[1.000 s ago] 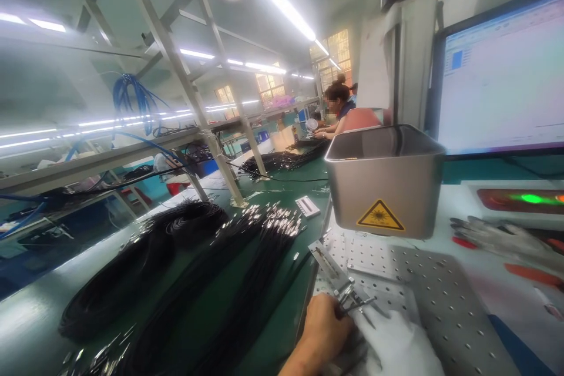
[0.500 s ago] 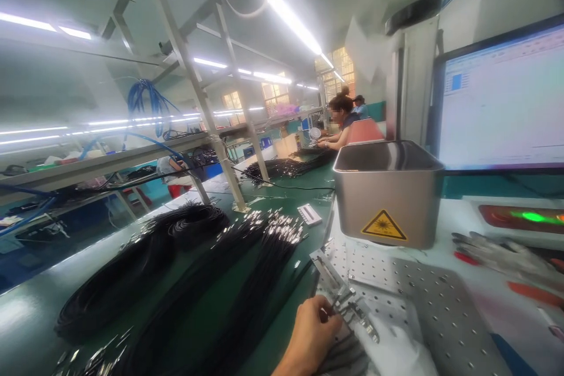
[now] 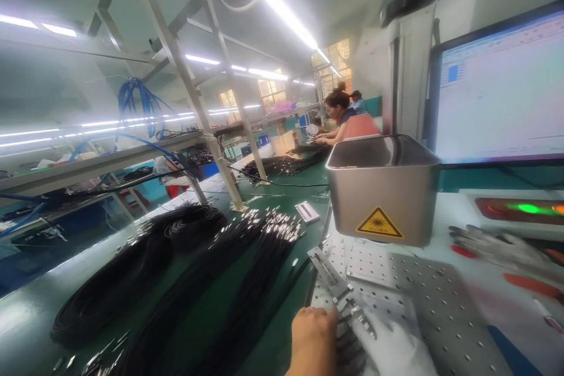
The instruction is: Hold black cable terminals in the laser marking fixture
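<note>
While the head view looks across a green tabletop (image 3: 39,317), the left hand (image 3: 314,338) sits at six o'clock, its fingers curled down on a bundle of black cables (image 3: 350,352) whose metal plugs (image 3: 359,317) poke out at its one o'clock. Just to the right, the right hand (image 3: 396,349) wears a white glove and touches the same bundle; whether it grips cannot be told. Both rest on a perforated metal plate (image 3: 440,305), with a small metal jig (image 3: 328,270) at twelve o'clock from the plugs. Beyond stands a grey box with a laser warning sticker (image 3: 383,188). Coils of black cable (image 3: 145,270) lie at nine o'clock. A monitor (image 3: 502,88) glows at two o'clock.
</note>
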A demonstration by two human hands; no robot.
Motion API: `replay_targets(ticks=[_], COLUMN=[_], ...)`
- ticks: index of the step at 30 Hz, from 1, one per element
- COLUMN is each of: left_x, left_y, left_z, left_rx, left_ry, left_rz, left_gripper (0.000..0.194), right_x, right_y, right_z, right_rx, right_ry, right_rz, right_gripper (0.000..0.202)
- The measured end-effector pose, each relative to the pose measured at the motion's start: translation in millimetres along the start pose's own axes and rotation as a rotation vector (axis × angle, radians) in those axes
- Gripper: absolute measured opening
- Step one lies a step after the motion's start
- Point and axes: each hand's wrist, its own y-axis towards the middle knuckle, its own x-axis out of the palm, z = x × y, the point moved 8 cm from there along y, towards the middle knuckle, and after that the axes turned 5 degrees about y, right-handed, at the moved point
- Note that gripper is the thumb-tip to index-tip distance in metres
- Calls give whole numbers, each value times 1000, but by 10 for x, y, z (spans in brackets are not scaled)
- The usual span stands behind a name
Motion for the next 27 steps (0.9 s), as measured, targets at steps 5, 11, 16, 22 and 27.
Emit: replay_targets(ticks=[5, 11, 16, 22, 27], left_x=[10, -11, 53, 29, 7], left_y=[14, 8, 37, 43, 16], left_z=[-56, -211, -234, -254, -376], left_rx=[-46, -143, -165, -31, -53], left_ry=[-35, -194, -295, -579, -878], left_rz=[22, 78, 62, 74, 182], left_gripper=[28, 22, 20, 11, 10], right_x=[96, -238, -322, -224, -208], right_y=[9, -4, 72, 135, 131], right_z=[38, -24, -128, -129, -129], right_rx=[-39, -11, -35, 2, 16], right_ry=[52, 47, -22, -82, -123], right_rz=[-21, 66, 12, 35, 93], right_gripper=[65, 64, 66, 58, 65])
